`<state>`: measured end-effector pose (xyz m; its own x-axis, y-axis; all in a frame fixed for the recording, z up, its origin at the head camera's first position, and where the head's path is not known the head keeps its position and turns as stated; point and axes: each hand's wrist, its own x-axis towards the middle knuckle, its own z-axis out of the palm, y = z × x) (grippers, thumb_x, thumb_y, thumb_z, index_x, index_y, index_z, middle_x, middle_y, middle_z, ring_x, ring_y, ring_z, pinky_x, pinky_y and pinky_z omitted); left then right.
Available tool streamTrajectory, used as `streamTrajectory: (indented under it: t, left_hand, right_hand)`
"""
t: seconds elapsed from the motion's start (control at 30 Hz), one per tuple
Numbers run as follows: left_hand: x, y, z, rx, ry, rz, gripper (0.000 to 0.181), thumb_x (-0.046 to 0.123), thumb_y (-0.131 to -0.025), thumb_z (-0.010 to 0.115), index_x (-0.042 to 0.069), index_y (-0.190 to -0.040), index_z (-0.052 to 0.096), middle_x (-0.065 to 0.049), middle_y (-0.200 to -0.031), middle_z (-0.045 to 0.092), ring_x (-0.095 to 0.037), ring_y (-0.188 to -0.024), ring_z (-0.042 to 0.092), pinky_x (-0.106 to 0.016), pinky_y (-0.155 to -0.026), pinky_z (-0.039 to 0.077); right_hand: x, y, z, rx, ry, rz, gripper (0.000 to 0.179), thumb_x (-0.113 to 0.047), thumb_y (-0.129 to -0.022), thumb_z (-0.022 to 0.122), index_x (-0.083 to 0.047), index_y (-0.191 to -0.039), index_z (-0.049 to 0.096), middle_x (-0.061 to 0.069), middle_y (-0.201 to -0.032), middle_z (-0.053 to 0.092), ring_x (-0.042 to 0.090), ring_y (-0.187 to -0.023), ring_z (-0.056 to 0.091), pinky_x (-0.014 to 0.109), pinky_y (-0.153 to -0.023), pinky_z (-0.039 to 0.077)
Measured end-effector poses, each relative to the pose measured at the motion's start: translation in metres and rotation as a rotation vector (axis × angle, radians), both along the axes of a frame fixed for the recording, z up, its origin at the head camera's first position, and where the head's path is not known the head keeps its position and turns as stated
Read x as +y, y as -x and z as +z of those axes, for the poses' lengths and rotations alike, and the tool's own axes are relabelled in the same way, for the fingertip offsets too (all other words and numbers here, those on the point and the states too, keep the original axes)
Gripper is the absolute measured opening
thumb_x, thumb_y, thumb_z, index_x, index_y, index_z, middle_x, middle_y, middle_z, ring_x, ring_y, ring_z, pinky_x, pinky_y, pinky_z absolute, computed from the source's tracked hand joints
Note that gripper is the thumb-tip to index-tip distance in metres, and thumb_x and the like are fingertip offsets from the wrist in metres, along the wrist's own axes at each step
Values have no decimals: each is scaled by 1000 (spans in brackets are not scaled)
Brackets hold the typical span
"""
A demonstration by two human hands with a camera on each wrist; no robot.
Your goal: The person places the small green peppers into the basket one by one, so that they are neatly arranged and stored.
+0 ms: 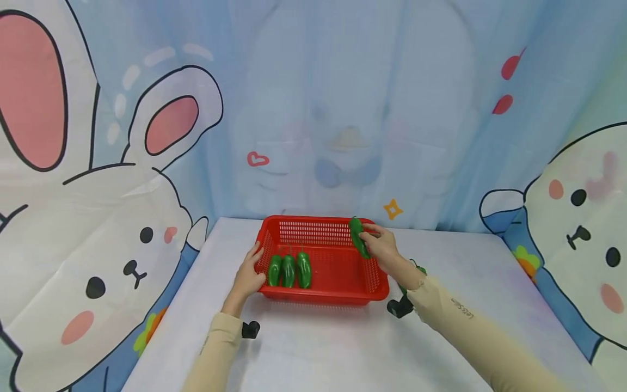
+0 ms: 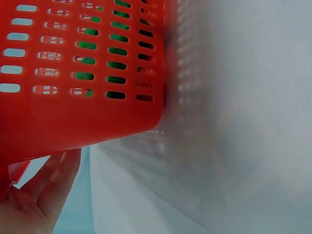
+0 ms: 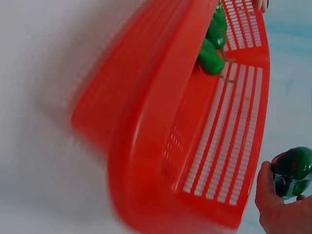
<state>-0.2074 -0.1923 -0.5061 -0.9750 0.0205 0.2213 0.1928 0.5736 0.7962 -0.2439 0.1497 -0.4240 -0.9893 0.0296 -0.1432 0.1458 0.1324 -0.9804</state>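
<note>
My left hand (image 1: 249,275) grips the left rim of a red plastic basket (image 1: 320,296) with slotted sides. In the left wrist view its fingers (image 2: 58,183) lie along the rim. My right hand (image 1: 383,247) pinches a green pepper (image 1: 359,238) between thumb and fingers, over the basket's right end. The right wrist view shows this pepper (image 3: 294,170) glossy and dark green, beside the basket rim. Three more green peppers (image 1: 289,271) lie side by side in the basket's left part, stems pointing away from me.
On the white table (image 1: 313,348), right of the basket, another green pepper (image 1: 420,268) shows partly behind my right forearm. Black wrist devices (image 1: 400,307) hang under both wrists. A blue curtain (image 1: 313,109) printed with cartoon animals closes off the far side.
</note>
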Motion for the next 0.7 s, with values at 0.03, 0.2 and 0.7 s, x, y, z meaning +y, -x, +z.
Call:
streamTrajectory:
  t: [0.03, 0.2, 0.7]
  left_hand:
    - [0, 0, 0, 1, 2, 2, 77, -8, -68, 50, -7, -145, 42, -12, -160, 29, -35, -145, 27, -54, -103, 41]
    - [2, 2, 0, 10, -2, 1, 77, -8, -68, 50, -7, -145, 43, -11, -160, 29, -34, -145, 27, -53, -104, 40]
    - [1, 0, -1, -19, 1, 20, 78, -9, -69, 50, -3, -147, 42, -8, -160, 28, -32, -146, 26, -51, -101, 43]
  right_hand:
    - [-5, 0, -2, -4, 13, 0, 49, -13, -99, 52, -4, -147, 44, 24, -135, 48, 26, -105, 60, 27, -72, 54]
    - [-25, 3, -9, -10, 75, -14, 47, -11, -98, 55, -5, -144, 48, 20, -125, 54, 14, -82, 60, 27, -67, 53]
    - [-65, 1, -38, -63, 174, -67, 43, -7, -95, 58, -1, -138, 54, 16, -106, 66, 14, -76, 63, 30, -63, 54]
